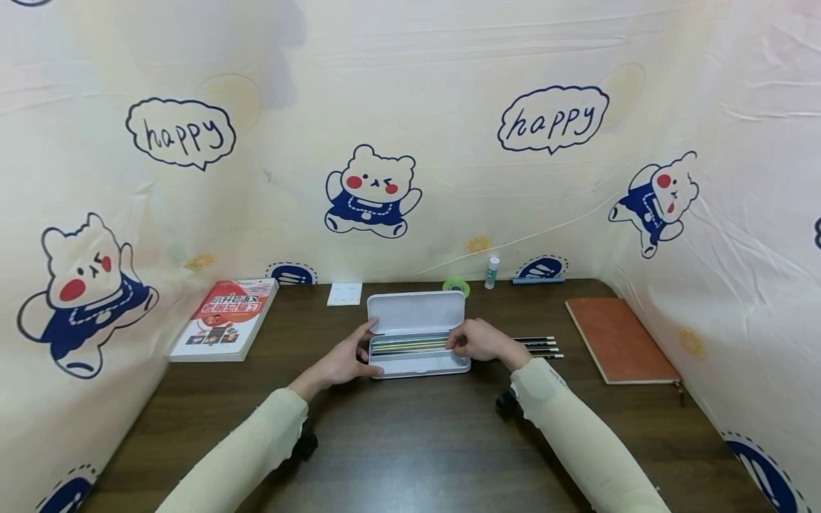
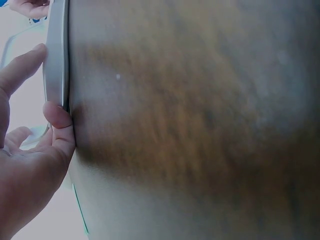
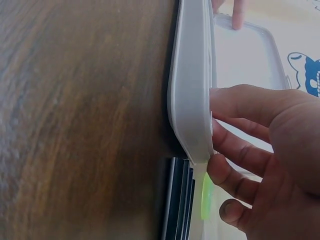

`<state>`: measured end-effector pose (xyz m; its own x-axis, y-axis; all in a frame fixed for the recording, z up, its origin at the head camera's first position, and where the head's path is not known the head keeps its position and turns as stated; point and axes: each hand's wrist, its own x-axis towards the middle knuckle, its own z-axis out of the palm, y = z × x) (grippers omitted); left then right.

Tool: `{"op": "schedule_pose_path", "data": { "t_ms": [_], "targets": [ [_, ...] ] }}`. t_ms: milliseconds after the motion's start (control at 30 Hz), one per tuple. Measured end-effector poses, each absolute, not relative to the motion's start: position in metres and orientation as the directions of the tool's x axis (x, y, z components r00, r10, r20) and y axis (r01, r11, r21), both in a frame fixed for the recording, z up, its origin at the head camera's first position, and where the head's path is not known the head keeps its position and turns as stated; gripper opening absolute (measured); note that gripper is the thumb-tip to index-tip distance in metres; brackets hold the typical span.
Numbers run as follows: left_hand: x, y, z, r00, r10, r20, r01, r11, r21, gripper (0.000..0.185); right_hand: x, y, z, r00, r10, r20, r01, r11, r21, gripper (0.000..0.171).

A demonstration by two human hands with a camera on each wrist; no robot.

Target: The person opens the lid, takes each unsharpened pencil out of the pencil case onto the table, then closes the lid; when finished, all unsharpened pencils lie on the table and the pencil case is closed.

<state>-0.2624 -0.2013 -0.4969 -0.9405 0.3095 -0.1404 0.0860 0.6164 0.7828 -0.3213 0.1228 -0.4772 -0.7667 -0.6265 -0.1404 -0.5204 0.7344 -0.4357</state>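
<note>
An open white pencil case (image 1: 420, 366) lies on the table with its lid (image 1: 417, 312) raised toward the back. Several pencils (image 1: 407, 345) lie lengthwise in its tray. My left hand (image 1: 346, 358) grips the left end of the case, thumb at the front corner and a finger near the lid. At the tray's right side, my right hand (image 1: 481, 340) pinches at the end of a pencil. In the right wrist view, the case wall (image 3: 192, 85) hides its fingertips. More dark pencils (image 1: 541, 348) lie on the table just right of the case.
A red-and-white book (image 1: 224, 320) lies at the left, a brown notebook (image 1: 622, 340) at the right. Behind the case are a white paper (image 1: 345, 294), a green tape roll (image 1: 456, 286), a glue stick (image 1: 492, 272) and a blue stick-like item (image 1: 537, 281).
</note>
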Motion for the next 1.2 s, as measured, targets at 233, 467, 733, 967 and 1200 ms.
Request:
{"op": "schedule_pose_path", "data": {
  "t_ms": [233,467,733,967,1200],
  "targets": [
    [-0.264,-0.2,-0.499,-0.942,0.304,-0.143,0.081,0.619,0.781,0.107,-0.32,0.123,-0.475,-0.79,-0.596,-0.145,-0.471,0.741,-0.478,0.012],
    [-0.264,-0.2,-0.498,-0.941,0.306,-0.145,0.081,0.619,0.781,0.106,-0.318,0.124,-0.473,-0.794,-0.59,-0.146,-0.455,0.736,-0.501,0.013],
    [-0.264,-0.2,-0.499,-0.941,0.302,-0.15,0.071,0.614,0.786,0.106,-0.318,0.133,-0.468,-0.791,-0.606,-0.084,-0.487,0.707,-0.513,0.009],
    [-0.264,-0.201,-0.5,-0.942,0.304,-0.141,0.077,0.607,0.791,0.106,-0.319,0.154,-0.459,-0.787,-0.616,-0.016,-0.523,0.681,-0.512,0.007],
    [-0.263,-0.201,-0.5,-0.941,0.309,-0.136,0.082,0.6,0.796,0.106,-0.315,0.186,-0.46,-0.815,-0.579,-0.029,-0.471,0.69,-0.549,0.006]
  ]
}}
